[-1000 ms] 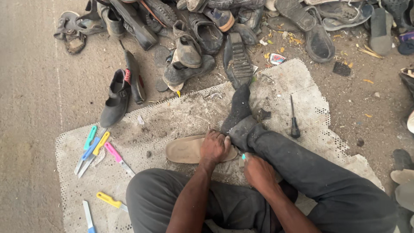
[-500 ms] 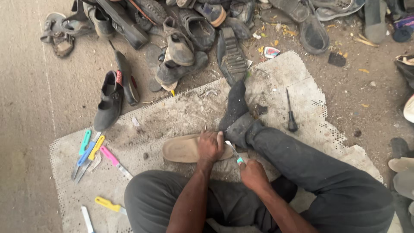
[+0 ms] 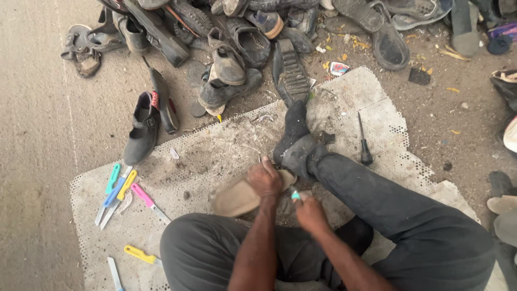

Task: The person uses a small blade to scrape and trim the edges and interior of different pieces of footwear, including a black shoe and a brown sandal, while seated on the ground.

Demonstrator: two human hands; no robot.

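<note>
My left hand point(image 3: 265, 178) presses down on a tan shoe sole point(image 3: 237, 197), fingers curled over its far edge and clamped on it. The sole lies flat on the pale perforated mat point(image 3: 377, 124), just near of my outstretched foot in a dark sock point(image 3: 293, 129), and its right end touches my ankle. My right hand point(image 3: 309, 213) sits just right of the sole, fingers closed around a small tool with a teal handle point(image 3: 295, 195); only the handle tip shows, so I cannot tell what kind of blade it has. On the mat to the left lie several knives with green, blue, yellow and pink handles point(image 3: 125, 188), close together, and nearer to me a yellow-handled knife point(image 3: 139, 254). A dark-handled awl point(image 3: 365, 145) rests on the mat to the right of my leg. A black shoe point(image 3: 141, 129) lies at the mat's far left corner, and a heap of worn shoes and sandals point(image 3: 242, 43) fills the far ground.
</note>
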